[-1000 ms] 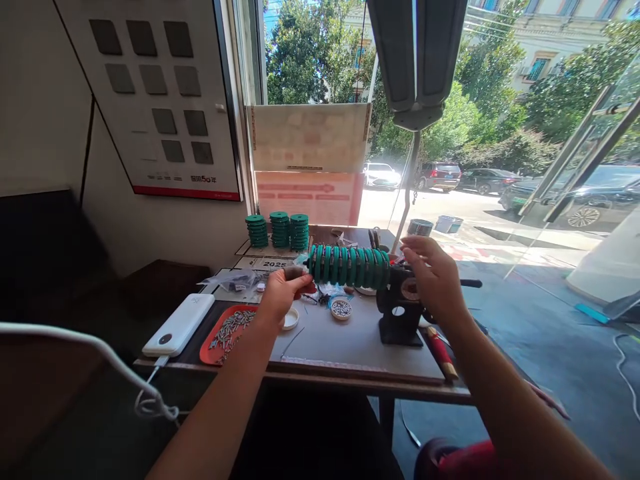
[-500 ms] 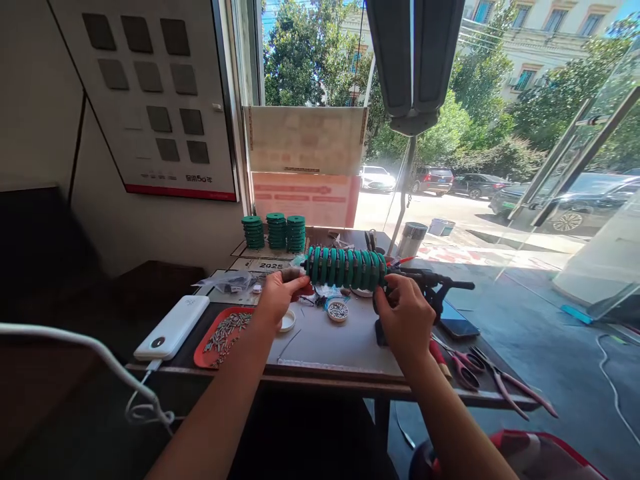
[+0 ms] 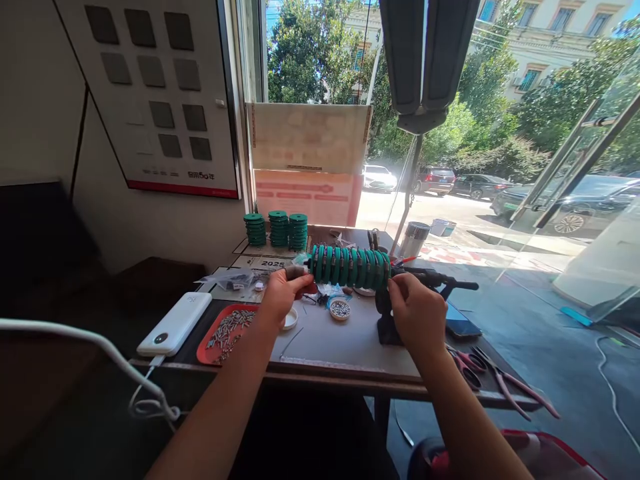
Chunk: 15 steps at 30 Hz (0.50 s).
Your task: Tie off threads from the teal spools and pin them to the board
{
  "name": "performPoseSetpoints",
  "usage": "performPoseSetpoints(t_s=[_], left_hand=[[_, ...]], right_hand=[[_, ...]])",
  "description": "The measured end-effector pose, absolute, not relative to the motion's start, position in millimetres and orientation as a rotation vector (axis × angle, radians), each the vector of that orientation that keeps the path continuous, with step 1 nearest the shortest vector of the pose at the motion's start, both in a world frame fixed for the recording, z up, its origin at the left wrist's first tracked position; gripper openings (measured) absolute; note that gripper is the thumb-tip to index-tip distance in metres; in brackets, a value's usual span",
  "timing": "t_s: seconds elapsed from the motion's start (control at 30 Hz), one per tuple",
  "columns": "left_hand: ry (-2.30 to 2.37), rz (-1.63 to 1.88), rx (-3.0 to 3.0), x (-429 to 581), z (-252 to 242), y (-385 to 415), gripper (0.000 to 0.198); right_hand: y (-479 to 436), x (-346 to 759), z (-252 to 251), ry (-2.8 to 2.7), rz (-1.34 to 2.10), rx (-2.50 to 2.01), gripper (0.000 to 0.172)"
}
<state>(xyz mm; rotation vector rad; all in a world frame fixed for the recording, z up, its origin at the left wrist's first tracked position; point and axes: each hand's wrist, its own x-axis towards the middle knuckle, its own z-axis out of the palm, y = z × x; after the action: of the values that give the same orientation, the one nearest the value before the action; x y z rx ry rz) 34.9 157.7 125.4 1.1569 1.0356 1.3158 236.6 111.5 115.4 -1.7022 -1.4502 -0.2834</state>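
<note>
A row of green spools, with thin dark and shiny bits around their rims, sits horizontally above the table on a black clamp stand. At its left end, my left hand is closed with thumb and fingertips against the end of the row. My right hand pinches thumb and forefinger together by the lower right edge of the last spool; anything between those fingertips is too small to make out. Below the row stands a small round dish of silvery beads. An orange-red tray holds many small metal pieces, partly behind my left forearm.
Three stacks of green spools stand at the back left. A white power bank with a cable lies left. Scissors, pliers and a phone lie right. A white lid and plastic bag lie near my left hand.
My right hand has shifted slightly right, its fingers drawn together at the edge of the last spool. The spool row looks slightly turned. My left hand stays at the left end.
</note>
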Motion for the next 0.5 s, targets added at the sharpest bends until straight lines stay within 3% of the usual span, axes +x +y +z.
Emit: performPoseSetpoints(t_s=[0.23,0.5], left_hand=[[1.013,1.343,1.169,34.6,122.5,158.7,0.018],[0.998,1.354,1.186,33.6,115.5,163.4,0.014]], right_hand=[[111.0,249.0,122.7,-1.078,0.731,-1.056,0.020],[112.0,251.7,145.2,-0.849,0.957,-0.788,0.018]])
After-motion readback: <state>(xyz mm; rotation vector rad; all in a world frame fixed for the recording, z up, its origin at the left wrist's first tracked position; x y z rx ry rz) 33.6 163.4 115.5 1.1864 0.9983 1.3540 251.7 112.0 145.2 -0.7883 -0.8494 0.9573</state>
